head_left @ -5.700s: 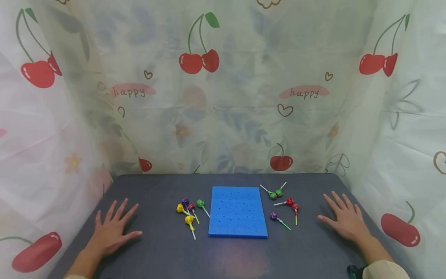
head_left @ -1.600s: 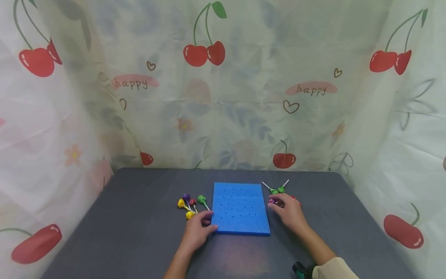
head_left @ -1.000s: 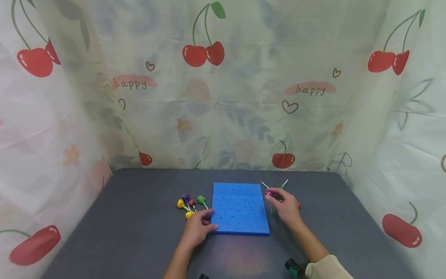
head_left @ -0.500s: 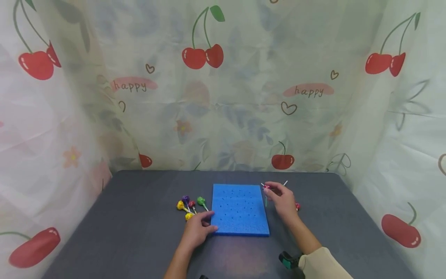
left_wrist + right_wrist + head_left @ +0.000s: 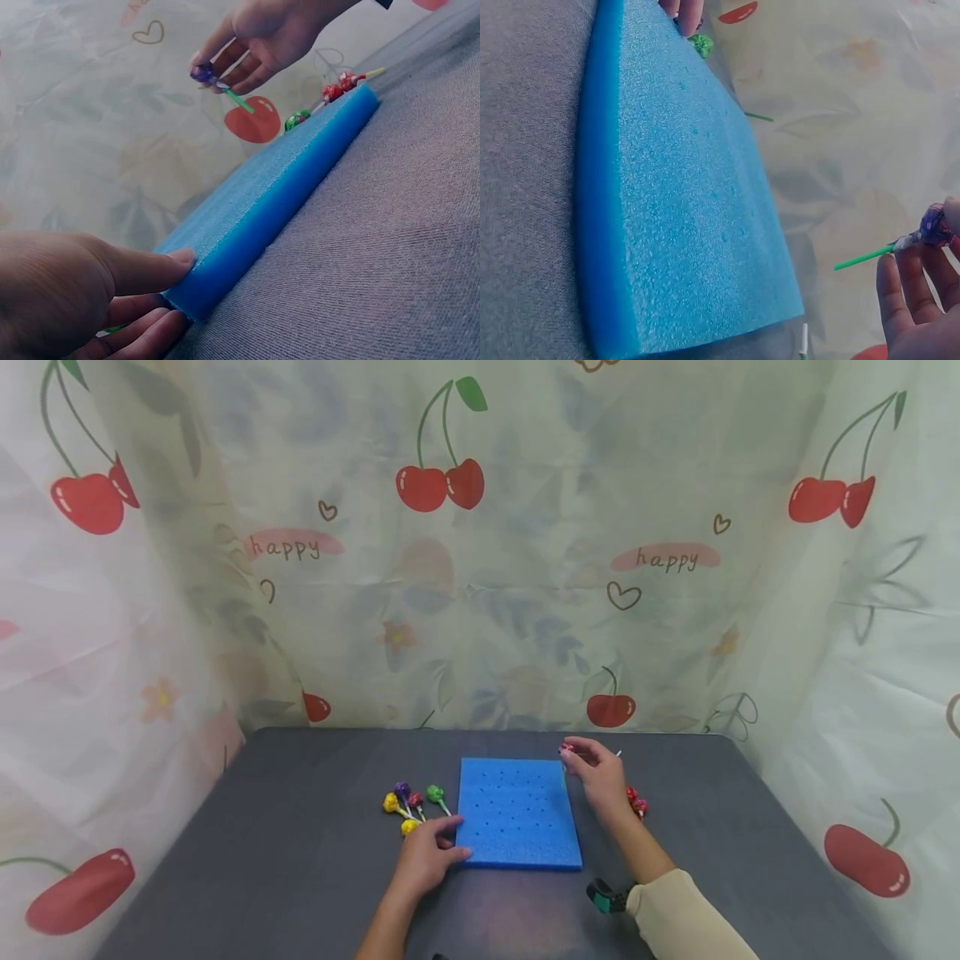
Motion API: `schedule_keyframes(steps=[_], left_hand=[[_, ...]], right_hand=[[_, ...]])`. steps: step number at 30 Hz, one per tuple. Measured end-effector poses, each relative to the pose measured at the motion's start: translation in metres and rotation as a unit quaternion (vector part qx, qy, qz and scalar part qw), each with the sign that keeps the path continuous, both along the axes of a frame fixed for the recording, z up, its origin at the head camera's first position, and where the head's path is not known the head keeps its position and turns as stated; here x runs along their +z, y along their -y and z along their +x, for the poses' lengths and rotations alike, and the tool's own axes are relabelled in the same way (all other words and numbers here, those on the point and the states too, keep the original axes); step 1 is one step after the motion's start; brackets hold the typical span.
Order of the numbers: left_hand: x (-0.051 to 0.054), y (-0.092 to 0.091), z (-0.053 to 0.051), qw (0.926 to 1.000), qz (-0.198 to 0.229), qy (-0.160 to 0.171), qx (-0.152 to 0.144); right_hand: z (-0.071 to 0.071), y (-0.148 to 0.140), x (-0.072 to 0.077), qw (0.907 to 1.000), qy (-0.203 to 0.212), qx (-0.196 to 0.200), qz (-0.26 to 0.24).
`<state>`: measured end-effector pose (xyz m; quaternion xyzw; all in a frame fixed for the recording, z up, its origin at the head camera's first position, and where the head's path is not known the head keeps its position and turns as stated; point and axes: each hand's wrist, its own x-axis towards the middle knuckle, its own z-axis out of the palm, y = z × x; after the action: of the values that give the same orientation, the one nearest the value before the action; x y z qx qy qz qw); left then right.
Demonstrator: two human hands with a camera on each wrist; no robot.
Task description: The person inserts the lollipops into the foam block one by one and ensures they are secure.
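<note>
My right hand (image 5: 602,781) pinches a purple lollipop (image 5: 934,225) by its wrapped head, above the far right corner of a blue foam board (image 5: 513,818). The lollipop's green stick slants downward in the left wrist view. Small holes dot the board's top. At its near left edge my left hand (image 5: 422,860) grips the board, thumb on top and fingers at the side. Beyond that hand lie a green lollipop (image 5: 435,793), a red one (image 5: 416,800), a purple one (image 5: 402,790) and two yellow ones (image 5: 391,802). Their sticks are partly hidden.
Two red lollipops (image 5: 331,92) lie right of the board, partly behind my right forearm. A green lollipop (image 5: 297,120) shows past the board's far side. The dark grey table (image 5: 315,877) ends at a printed curtain (image 5: 510,635).
Both hands lay spread on the table at first. The left came to the board's edge and stayed; the right picked up the purple lollipop and carried it away from me and leftward.
</note>
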<state>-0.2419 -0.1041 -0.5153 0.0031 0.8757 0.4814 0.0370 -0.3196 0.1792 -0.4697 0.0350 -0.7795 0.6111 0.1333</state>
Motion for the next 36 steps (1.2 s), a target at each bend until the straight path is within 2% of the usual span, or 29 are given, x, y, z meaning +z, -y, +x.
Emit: schedule_keyframes(steps=[8, 16, 23, 27, 36], left_hand=[[0.0, 0.001, 0.001, 0.9999, 0.006, -0.009, -0.012], [0.001, 0.001, 0.001, 0.9999, 0.005, -0.009, -0.011], [0.0, 0.002, 0.0, 0.9999, 0.007, -0.008, -0.013], [0.0, 0.002, -0.001, 0.9999, 0.01, 0.005, -0.009], [0.0, 0.001, 0.0, 0.9999, 0.011, 0.005, -0.005]], right_hand=[[-0.006, 0.006, -0.004, 0.9993, -0.014, 0.006, -0.035], [-0.01, 0.011, -0.01, 0.9994, 0.003, 0.005, -0.034], [-0.021, 0.016, -0.018, 0.9989, -0.008, 0.002, -0.046], [-0.026, 0.017, -0.024, 0.9988, -0.004, 0.0, -0.049], [-0.031, 0.018, -0.03, 0.9984, -0.003, -0.002, -0.057]])
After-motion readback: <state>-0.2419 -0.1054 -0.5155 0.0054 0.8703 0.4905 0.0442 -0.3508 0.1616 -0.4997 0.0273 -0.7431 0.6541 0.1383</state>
